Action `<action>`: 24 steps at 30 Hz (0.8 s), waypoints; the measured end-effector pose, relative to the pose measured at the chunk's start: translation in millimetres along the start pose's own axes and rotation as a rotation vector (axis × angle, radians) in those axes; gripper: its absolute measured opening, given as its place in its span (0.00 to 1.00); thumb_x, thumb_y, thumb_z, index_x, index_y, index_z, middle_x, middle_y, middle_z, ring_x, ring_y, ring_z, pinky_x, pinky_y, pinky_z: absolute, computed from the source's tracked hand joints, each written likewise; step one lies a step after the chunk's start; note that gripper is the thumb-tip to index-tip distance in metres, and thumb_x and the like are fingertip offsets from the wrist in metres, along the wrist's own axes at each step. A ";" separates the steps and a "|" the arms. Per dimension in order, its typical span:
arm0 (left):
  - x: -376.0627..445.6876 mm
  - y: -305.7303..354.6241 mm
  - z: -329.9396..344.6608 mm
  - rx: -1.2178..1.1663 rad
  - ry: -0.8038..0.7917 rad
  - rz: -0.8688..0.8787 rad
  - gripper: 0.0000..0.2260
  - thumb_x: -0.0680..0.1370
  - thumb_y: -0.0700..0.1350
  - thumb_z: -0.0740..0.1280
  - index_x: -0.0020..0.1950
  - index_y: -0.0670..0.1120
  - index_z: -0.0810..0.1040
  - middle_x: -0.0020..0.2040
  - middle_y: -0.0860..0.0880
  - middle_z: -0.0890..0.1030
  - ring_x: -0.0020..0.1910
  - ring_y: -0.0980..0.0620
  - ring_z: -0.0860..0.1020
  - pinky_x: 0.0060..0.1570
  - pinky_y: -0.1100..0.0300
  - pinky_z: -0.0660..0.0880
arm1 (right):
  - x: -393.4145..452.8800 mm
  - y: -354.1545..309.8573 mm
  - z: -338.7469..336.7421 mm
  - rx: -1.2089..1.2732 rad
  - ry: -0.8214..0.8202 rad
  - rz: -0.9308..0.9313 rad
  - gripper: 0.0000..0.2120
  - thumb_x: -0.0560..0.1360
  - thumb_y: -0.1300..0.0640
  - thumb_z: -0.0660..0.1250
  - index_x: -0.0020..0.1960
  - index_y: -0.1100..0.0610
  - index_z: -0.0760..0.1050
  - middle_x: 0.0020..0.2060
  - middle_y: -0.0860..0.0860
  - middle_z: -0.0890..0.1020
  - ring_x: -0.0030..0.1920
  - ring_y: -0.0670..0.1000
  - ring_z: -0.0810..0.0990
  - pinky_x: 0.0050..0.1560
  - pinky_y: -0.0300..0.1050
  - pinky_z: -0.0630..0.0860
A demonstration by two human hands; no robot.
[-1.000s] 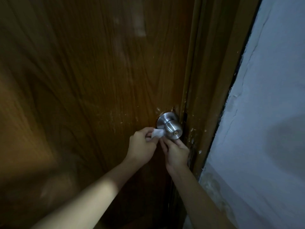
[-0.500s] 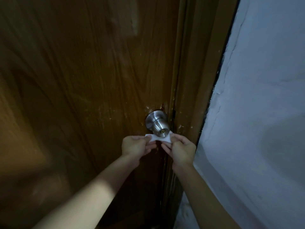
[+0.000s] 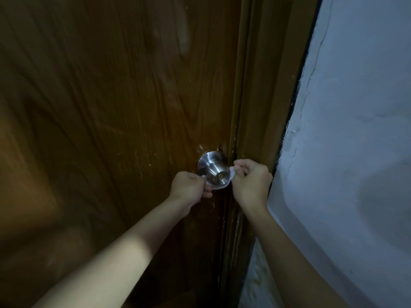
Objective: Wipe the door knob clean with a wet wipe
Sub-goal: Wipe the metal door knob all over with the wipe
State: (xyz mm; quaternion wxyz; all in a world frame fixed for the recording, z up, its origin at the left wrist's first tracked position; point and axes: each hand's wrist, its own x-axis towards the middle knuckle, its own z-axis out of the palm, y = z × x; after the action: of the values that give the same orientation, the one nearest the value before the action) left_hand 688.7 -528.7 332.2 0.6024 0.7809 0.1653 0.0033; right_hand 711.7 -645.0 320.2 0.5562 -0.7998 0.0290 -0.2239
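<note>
the left hand (image 3: pixel 189 185) and the right hand (image 3: pixel 251 181) are each closed in a pinch on one end of the wet wipe (image 3: pixel 219 186), which runs as a strip slung under and around the lower front of the door knob (image 3: pixel 213 168). the knob sits between the two fists and a little above them, its axis pointing out from the wooden door (image 3: pixel 111 130) toward the camera, with the right hand higher and just beside the door frame (image 3: pixel 255 107). so the strip's long axis lies left to right across the knob, and i judge the next stroke to be a see-saw pull, one hand drawing while the other gives.

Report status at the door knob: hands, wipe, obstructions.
Left hand and right hand each pinch one end of the wipe. Wipe slung under the knob. Nothing in the way.
</note>
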 end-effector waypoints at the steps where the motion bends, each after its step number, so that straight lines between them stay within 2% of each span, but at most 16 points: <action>1: 0.3 -0.5 1.3 0.009 0.006 0.010 0.11 0.79 0.43 0.59 0.42 0.43 0.79 0.33 0.50 0.79 0.33 0.55 0.77 0.34 0.62 0.68 | -0.9 -2.1 -0.4 -0.034 -0.007 -0.030 0.10 0.76 0.64 0.63 0.55 0.62 0.78 0.47 0.56 0.83 0.40 0.45 0.76 0.31 0.24 0.68; 3: 4.4 2.2 0.1 0.027 0.069 0.040 0.15 0.79 0.42 0.59 0.34 0.45 0.77 0.31 0.49 0.78 0.32 0.55 0.76 0.36 0.61 0.69 | -8.5 -0.3 3.0 -0.080 -0.070 -0.055 0.10 0.76 0.65 0.61 0.55 0.61 0.78 0.48 0.56 0.83 0.41 0.45 0.77 0.39 0.26 0.73; 5: 9.1 9.2 -4.4 0.035 0.123 0.066 0.16 0.79 0.42 0.59 0.31 0.45 0.75 0.29 0.49 0.77 0.30 0.55 0.75 0.34 0.62 0.69 | -16.5 3.3 5.3 -0.079 -0.154 -0.019 0.11 0.76 0.65 0.59 0.53 0.59 0.79 0.45 0.56 0.84 0.42 0.48 0.79 0.47 0.47 0.79; 6: 10.1 13.7 -6.8 0.049 0.129 0.079 0.16 0.79 0.42 0.59 0.31 0.45 0.75 0.29 0.49 0.77 0.29 0.56 0.75 0.32 0.63 0.68 | -16.7 3.4 4.3 -0.071 -0.178 -0.002 0.11 0.76 0.65 0.59 0.53 0.59 0.79 0.45 0.56 0.84 0.41 0.49 0.80 0.45 0.49 0.79; 7: 10.4 16.9 -8.1 0.085 0.116 0.091 0.16 0.79 0.42 0.59 0.31 0.45 0.75 0.29 0.49 0.77 0.29 0.56 0.74 0.32 0.64 0.68 | -13.9 1.8 2.1 -0.066 -0.187 0.010 0.12 0.76 0.65 0.60 0.55 0.60 0.78 0.46 0.57 0.84 0.39 0.48 0.79 0.41 0.43 0.78; 9: 8.6 18.8 -7.1 0.187 0.038 0.085 0.16 0.79 0.41 0.59 0.32 0.45 0.75 0.29 0.49 0.77 0.29 0.57 0.75 0.32 0.66 0.69 | -5.1 -6.4 -4.0 -0.070 -0.164 0.017 0.14 0.75 0.66 0.61 0.60 0.63 0.74 0.49 0.58 0.83 0.38 0.45 0.77 0.35 0.28 0.70; 10: 7.3 17.2 -5.6 0.224 -0.008 0.062 0.15 0.79 0.42 0.59 0.33 0.45 0.75 0.29 0.50 0.77 0.28 0.57 0.75 0.28 0.68 0.69 | -1.5 -10.9 -7.4 -0.085 -0.148 0.009 0.14 0.75 0.66 0.62 0.61 0.64 0.73 0.50 0.59 0.82 0.39 0.45 0.76 0.34 0.26 0.66; 12: 6.9 15.7 -4.5 0.248 -0.068 0.012 0.12 0.79 0.42 0.58 0.36 0.45 0.73 0.30 0.50 0.76 0.28 0.57 0.76 0.20 0.70 0.65 | 2.0 -17.4 -12.9 -0.134 -0.151 -0.029 0.14 0.75 0.66 0.62 0.60 0.65 0.73 0.49 0.58 0.82 0.39 0.46 0.76 0.33 0.25 0.65; 15: 11.0 25.2 -11.6 0.216 -0.053 -0.005 0.11 0.79 0.41 0.57 0.37 0.44 0.71 0.29 0.49 0.76 0.25 0.58 0.76 0.20 0.69 0.64 | -1.4 -22.3 -15.4 -0.204 -0.257 -0.015 0.09 0.74 0.68 0.63 0.54 0.66 0.75 0.35 0.49 0.76 0.32 0.43 0.73 0.30 0.30 0.69; 17: 11.8 34.4 -15.1 0.205 -0.038 0.013 0.10 0.79 0.40 0.57 0.38 0.43 0.72 0.29 0.48 0.77 0.23 0.58 0.76 0.18 0.70 0.63 | 0.7 -24.1 -16.3 -0.234 -0.274 0.014 0.05 0.73 0.68 0.64 0.48 0.65 0.75 0.31 0.47 0.71 0.30 0.43 0.71 0.29 0.33 0.70; 19: 10.4 39.7 -13.2 0.236 -0.042 0.039 0.10 0.79 0.40 0.58 0.39 0.43 0.73 0.29 0.48 0.77 0.25 0.57 0.75 0.19 0.69 0.63 | 4.3 -28.7 -18.2 -0.247 -0.274 0.021 0.04 0.72 0.68 0.65 0.46 0.63 0.75 0.32 0.48 0.71 0.31 0.45 0.72 0.30 0.36 0.71; 21: 9.4 43.5 -10.8 0.252 -0.033 0.064 0.10 0.79 0.41 0.58 0.39 0.42 0.74 0.29 0.47 0.77 0.27 0.56 0.75 0.21 0.68 0.64 | 7.1 -33.6 -20.4 -0.267 -0.273 0.015 0.05 0.71 0.68 0.66 0.47 0.63 0.75 0.39 0.52 0.76 0.36 0.48 0.75 0.32 0.37 0.73; 22: 8.8 46.7 -10.2 0.242 -0.021 0.082 0.11 0.79 0.41 0.58 0.39 0.42 0.75 0.29 0.47 0.77 0.27 0.55 0.75 0.20 0.68 0.64 | 9.3 -35.6 -21.5 -0.273 -0.251 0.000 0.07 0.71 0.68 0.66 0.50 0.64 0.76 0.44 0.55 0.78 0.38 0.49 0.77 0.33 0.36 0.73; 24: 7.8 55.1 -13.2 0.179 0.007 0.137 0.15 0.79 0.40 0.57 0.34 0.42 0.73 0.28 0.46 0.76 0.22 0.57 0.74 0.15 0.69 0.65 | 14.8 -40.8 -24.0 -0.258 -0.162 -0.073 0.10 0.73 0.67 0.65 0.54 0.63 0.77 0.48 0.57 0.80 0.38 0.47 0.76 0.30 0.29 0.70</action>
State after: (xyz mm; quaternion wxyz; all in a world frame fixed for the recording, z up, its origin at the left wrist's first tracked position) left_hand 707.4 -526.3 386.2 0.5278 0.8411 0.1135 0.0324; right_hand 707.3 -654.9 368.5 0.4410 -0.8805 -0.0167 -0.1733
